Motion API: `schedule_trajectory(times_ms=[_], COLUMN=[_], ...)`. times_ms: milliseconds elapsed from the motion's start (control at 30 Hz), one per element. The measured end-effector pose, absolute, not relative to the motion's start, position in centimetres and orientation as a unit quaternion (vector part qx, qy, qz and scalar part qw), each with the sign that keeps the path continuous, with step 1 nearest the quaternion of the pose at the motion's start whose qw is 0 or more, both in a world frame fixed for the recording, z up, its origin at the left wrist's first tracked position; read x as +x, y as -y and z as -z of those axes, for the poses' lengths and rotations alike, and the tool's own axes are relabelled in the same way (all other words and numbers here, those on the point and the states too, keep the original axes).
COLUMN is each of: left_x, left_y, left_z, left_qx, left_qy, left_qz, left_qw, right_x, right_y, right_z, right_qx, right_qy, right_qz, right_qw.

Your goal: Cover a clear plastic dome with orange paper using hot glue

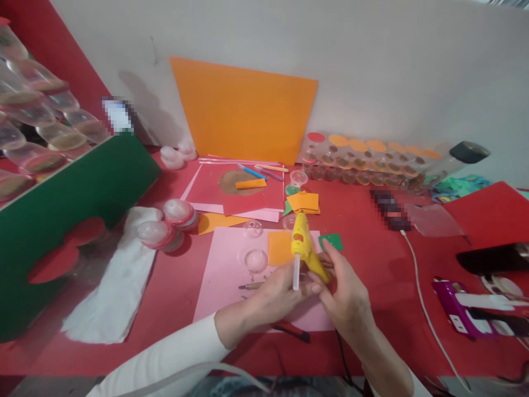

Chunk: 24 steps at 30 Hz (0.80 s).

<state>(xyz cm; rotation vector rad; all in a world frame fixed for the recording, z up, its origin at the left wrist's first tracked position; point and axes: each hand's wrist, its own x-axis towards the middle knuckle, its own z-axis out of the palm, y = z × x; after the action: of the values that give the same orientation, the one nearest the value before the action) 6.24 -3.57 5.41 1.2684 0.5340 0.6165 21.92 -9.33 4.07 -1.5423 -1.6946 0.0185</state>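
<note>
My right hand (345, 292) is wrapped round the handle of a yellow glue gun (303, 248), whose nozzle points away from me toward a stack of orange squares (305, 202). A white glue stick (296, 273) juts from the back of the gun. My left hand (275, 298) is closed just beside the gun's rear end, its fingertips touching the stick; what else it holds is hidden. Both hands hover over a pink sheet (225, 275) carrying an orange square (279, 248), a green scrap (331, 241) and a clear dome (256, 260).
A green board with red shapes (61, 220) leans at the left. White cloth (119, 281) and lidded cups (167, 223) lie beside it. An orange sheet (243, 107) stands against the wall. Rows of small cups (363, 160) line the back right. A white cable (421, 292) and a purple tool (454, 300) sit at right.
</note>
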Motion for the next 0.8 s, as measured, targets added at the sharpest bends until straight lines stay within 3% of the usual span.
schedule_trajectory(times_ms=[133,500,800], left_x=[7.2,7.3,6.8], left_y=[4.1,5.3,5.4], left_z=[-5.1,-1.9,-2.8], left_qx=[0.468,0.402,0.372], left_qy=[-0.232,-0.258,-0.305], left_qz=[-0.337,-0.364,-0.338], left_qw=[0.784,0.800,0.809], right_x=[21.0,20.8,23.1], right_y=[9.4,10.1,10.4], right_z=[-4.4,-5.1,-7.2], right_qx=[-0.585,-0.528,-0.531], right_qy=[0.721,0.774,0.762], right_qz=[0.102,0.174,0.077], right_qw=[0.357,0.303,0.363])
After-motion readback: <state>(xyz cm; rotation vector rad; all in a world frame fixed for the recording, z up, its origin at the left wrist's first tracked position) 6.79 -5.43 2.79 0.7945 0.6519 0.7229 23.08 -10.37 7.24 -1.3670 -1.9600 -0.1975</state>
